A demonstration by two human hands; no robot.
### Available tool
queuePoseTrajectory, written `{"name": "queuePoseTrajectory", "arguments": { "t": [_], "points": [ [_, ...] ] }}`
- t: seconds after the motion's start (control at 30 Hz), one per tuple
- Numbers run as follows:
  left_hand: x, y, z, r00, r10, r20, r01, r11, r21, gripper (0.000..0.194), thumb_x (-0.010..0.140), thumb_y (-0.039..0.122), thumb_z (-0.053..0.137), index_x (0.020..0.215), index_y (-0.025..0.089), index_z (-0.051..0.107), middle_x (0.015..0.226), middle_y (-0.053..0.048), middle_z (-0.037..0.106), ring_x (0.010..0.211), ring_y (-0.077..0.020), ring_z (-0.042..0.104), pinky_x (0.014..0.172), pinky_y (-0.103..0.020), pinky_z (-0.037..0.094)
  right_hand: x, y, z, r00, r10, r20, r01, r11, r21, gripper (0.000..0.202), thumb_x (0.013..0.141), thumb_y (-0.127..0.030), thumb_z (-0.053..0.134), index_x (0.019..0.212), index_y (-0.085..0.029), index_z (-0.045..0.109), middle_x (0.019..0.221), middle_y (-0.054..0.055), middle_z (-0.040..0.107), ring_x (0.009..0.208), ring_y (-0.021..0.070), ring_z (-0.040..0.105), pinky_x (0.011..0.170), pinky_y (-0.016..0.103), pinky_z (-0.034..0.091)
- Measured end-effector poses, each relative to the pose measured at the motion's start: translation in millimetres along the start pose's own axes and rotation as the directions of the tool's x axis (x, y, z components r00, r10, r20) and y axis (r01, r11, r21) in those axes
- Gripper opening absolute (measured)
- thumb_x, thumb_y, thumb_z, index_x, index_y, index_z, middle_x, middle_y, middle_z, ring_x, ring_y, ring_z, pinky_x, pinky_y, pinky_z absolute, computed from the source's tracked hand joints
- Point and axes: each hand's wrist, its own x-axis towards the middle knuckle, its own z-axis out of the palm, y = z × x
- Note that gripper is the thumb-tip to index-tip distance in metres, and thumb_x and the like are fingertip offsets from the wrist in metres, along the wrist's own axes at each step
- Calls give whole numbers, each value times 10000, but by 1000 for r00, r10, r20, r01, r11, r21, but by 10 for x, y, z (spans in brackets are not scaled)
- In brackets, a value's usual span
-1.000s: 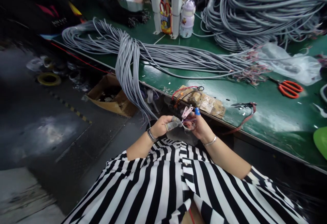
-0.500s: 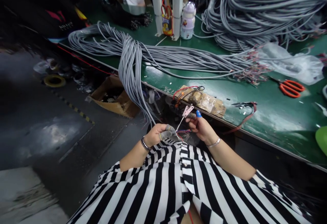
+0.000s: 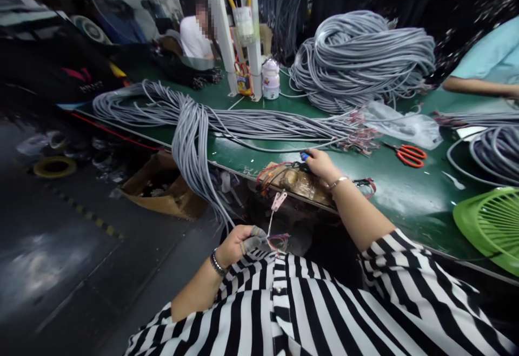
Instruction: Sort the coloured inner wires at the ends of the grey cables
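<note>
My left hand (image 3: 239,245), with grey covers on its fingertips, is closed on the end of a grey cable (image 3: 222,212). Thin coloured wires (image 3: 280,237) fan out past its fingers. Just above them a pink clothes peg (image 3: 279,201) stands on a white cord. My right hand (image 3: 322,166), wearing a blue fingertip cover, is over a tape-wrapped block (image 3: 304,184) at the bench edge. Its thumb and forefinger are close together, the other fingers curled; whatever may be between them is hidden.
A long bundle of grey cables (image 3: 259,123) lies across the green bench (image 3: 233,153) and hangs over its edge. Orange-handled scissors (image 3: 410,156), a plastic bag (image 3: 409,126), a green basket (image 3: 492,226) and a large cable coil (image 3: 365,61) are around. Two people sit beyond.
My right hand has left the wires and moved up and forward to the block on the bench. My left hand still holds the cable. The view has tilted up and turned right.
</note>
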Motion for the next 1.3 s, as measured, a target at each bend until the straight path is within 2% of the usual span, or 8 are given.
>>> {"name": "queuePoseTrajectory", "arguments": {
  "t": [0.2,0.53,0.73,0.9,0.97,1.07,1.17,1.3],
  "points": [
    [14,0,-2,999,-36,2,36,999,-14,450,848,531,633,853,86,707,763,-98,720,679,-153,649,654,-237,518,195,90,185,991,19,132,-27,998,60,151,792,-259,640,819,-138,725,638,8,651,569,114,521,563,216,407],
    [39,-20,23,994,-111,18,111,994,-14,492,822,571,640,839,82,691,689,-83,688,556,-114,582,553,-212,476,208,89,223,991,74,115,-79,996,39,199,776,-327,634,709,-142,666,555,-8,568,510,107,459,535,239,377],
    [-55,82,28,999,36,34,-40,990,134,474,813,563,652,784,94,717,701,-96,695,625,-142,618,620,-234,506,170,179,170,977,-133,-170,116,988,-104,329,831,-466,601,758,-151,663,694,59,646,668,177,542,660,299,441],
    [-149,129,4,995,85,-47,-77,987,143,454,810,547,665,805,98,730,714,-98,705,632,-151,638,635,-239,522,-319,-64,-18,891,-249,-381,306,947,97,372,896,-488,542,972,-153,685,774,58,663,691,174,585,692,328,474],
    [-155,115,-17,989,114,-90,-102,986,130,447,829,532,651,827,92,733,736,-103,712,653,-155,649,638,-235,521,-679,-175,-85,921,-249,-299,323,918,230,343,892,-492,564,928,-178,698,733,38,649,648,156,570,642,304,463],
    [-97,85,-58,978,152,-145,-137,984,109,421,839,500,656,873,88,736,772,-101,723,686,-155,658,659,-233,523,-1191,-190,-41,971,-234,45,188,870,456,364,825,-523,654,708,-180,672,632,22,604,553,119,501,532,255,403],
    [28,78,-93,975,143,-171,-129,987,91,415,829,492,672,880,86,737,772,-94,723,677,-146,647,660,-235,522,-1483,-71,190,929,-110,354,-131,796,591,447,808,-603,634,715,-167,667,562,12,565,439,74,353,414,226,247],
    [221,98,-92,978,110,-175,-102,993,58,429,804,514,690,853,90,738,741,-80,710,652,-132,620,655,-238,509,-1516,12,533,891,48,451,-377,632,677,544,790,-705,578,680,-173,604,502,-26,465,393,45,183,385,227,90]
  ]
}}
